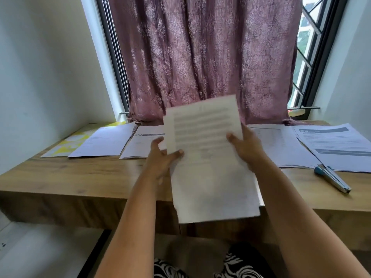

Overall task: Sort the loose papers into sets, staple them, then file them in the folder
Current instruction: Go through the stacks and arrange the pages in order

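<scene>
I hold a blurred stack of printed white papers (208,157) upright above the middle of the wooden desk (80,177). My left hand (162,157) grips its left edge, thumb on the front. My right hand (246,145) holds the right edge. Paper sets lie along the back: one (104,142) at the left, one with a grey header (140,145) beside it, one (281,145) at the right and one (337,145) at the far right. A yellow and white folder (66,144) lies at the far left. A blue and silver stapler (332,178) rests at the right.
A purple curtain (200,57) hangs over the window behind the desk. White walls close in on both sides. The desk's front edge runs just below the held papers. My lap in black and white patterned cloth (236,265) shows under the desk.
</scene>
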{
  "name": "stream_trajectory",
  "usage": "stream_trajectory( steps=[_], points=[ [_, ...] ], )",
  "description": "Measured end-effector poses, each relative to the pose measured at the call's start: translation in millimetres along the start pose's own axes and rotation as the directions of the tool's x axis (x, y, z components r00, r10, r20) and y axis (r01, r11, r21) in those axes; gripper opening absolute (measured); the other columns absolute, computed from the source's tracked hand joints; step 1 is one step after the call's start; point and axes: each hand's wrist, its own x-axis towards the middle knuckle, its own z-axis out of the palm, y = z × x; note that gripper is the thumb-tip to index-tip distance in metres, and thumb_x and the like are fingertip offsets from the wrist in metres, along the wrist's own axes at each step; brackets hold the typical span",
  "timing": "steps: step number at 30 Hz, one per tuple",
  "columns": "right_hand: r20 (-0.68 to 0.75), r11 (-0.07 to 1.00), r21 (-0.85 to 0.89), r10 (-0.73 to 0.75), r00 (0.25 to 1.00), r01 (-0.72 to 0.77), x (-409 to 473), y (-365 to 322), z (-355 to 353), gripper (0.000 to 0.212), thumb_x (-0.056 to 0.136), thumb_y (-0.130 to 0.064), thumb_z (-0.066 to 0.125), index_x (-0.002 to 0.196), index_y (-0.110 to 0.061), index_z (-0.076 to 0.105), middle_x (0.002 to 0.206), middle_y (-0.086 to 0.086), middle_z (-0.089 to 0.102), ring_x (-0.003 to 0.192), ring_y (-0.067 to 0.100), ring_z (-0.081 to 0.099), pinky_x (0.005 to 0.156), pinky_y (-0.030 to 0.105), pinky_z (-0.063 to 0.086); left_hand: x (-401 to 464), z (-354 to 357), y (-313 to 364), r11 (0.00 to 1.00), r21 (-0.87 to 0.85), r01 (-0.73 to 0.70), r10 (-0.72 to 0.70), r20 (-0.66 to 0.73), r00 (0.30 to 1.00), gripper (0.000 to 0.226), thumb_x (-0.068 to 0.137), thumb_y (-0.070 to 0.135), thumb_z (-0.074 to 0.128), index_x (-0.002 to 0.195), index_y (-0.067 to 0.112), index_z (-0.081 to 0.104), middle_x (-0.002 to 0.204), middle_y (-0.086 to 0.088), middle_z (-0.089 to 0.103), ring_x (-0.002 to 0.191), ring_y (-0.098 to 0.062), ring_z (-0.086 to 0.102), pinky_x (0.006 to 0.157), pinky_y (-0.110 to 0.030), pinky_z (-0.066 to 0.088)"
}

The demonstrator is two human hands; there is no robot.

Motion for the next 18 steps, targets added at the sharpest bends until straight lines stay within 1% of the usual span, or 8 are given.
stream_trajectory(
  steps=[2,4,8,10,12,15,17,18],
  points=[
    [-0.246,0.97,-0.008,-0.239,0.939,0.244,4,-30,-15,0.033,0.096,-0.02,0.058,0.125,-0.006,0.053,0.106,-0.001,0.059,0.093,0.013,0.055,0.074,0.014,0.039,2,8,29,0.976,0.018,-0.216,0.217,-0.016,0.976,0.07,0.08,0.009,0.078,0.135,0.019,0.037,0.11,-0.011,0.068,0.098,-0.024,0.069,0.086,-0.043,0.056],
    [-0.387,0.903,0.024,-0.387,0.837,0.429,3,-54,-25,0.029,0.099,-0.018,0.051,0.121,0.001,0.045,0.101,-0.004,0.056,0.084,0.004,0.053,0.067,0.005,0.039,1,21,51,0.896,0.053,-0.441,0.444,-0.053,0.895,0.047,0.087,0.014,0.07,0.128,0.016,0.047,0.114,-0.007,0.069,0.103,-0.022,0.068,0.09,-0.04,0.055],
    [-0.42,0.792,0.042,-0.539,0.73,0.609,-1,-62,-25,0.025,0.103,-0.008,0.04,0.121,0.007,0.032,0.103,-0.006,0.053,0.084,-0.013,0.055,0.067,0.006,0.045,-2,49,58,0.787,0.102,-0.608,0.617,-0.119,0.778,0.021,0.097,0.029,0.05,0.115,0.019,0.05,0.105,0.011,0.064,0.099,-0.006,0.062,0.087,-0.034,0.052],
    [-0.356,0.818,0.06,-0.518,0.778,0.572,3,-38,-19,0.031,0.103,-0.012,0.039,0.127,0.004,0.028,0.114,0.004,0.053,0.09,-0.011,0.055,0.069,0.01,0.048,-3,55,40,0.805,0.114,-0.582,0.593,-0.142,0.792,0.026,0.1,0.027,0.045,0.124,0.018,0.046,0.111,0.016,0.059,0.099,0.011,0.056,0.086,-0.02,0.048],
    [-0.224,0.895,0.082,-0.413,0.883,0.439,-2,-5,-11,0.037,0.104,-0.017,0.037,0.134,-0.002,0.022,0.122,0.002,0.049,0.096,-0.008,0.054,0.072,0.012,0.051,-4,58,16,0.843,0.146,-0.517,0.533,-0.102,0.84,0.028,0.103,0.021,0.044,0.13,0.02,0.037,0.116,0.018,0.055,0.1,0.019,0.053,0.082,-0.009,0.045],
    [0.003,0.981,-0.033,-0.193,0.981,0.193,-14,34,-1,0.039,0.104,-0.02,0.034,0.136,-0.006,0.017,0.118,-0.001,0.045,0.103,0.011,0.056,0.071,0.021,0.051,-2,63,-13,0.886,0.209,-0.413,0.425,-0.015,0.905,0.035,0.102,0.024,0.046,0.133,0.016,0.031,0.119,0.013,0.052,0.115,0.001,0.053,0.087,-0.012,0.046],
    [0.015,0.982,-0.112,-0.149,0.989,0.15,-15,37,0,0.038,0.104,-0.02,0.033,0.137,-0.005,0.02,0.112,0.001,0.049,0.098,0.021,0.056,0.069,0.021,0.044,0,65,-19,0.861,0.264,-0.434,0.454,-0.016,0.891,0.044,0.102,0.027,0.045,0.14,0.01,0.03,0.126,0.006,0.052,0.116,-0.01,0.053,0.091,-0.016,0.046],
    [-0.026,0.977,-0.133,-0.169,0.985,0.164,-13,32,-2,0.035,0.104,-0.018,0.033,0.135,-0.004,0.025,0.106,0.003,0.051,0.088,0.021,0.057,0.064,0.016,0.042,-2,66,-15,0.841,0.298,-0.451,0.483,-0.038,0.875,0.041,0.103,0.024,0.043,0.138,0.008,0.032,0.122,0.007,0.053,0.109,-0.006,0.055,0.084,-0.011,0.047]
  ],
)
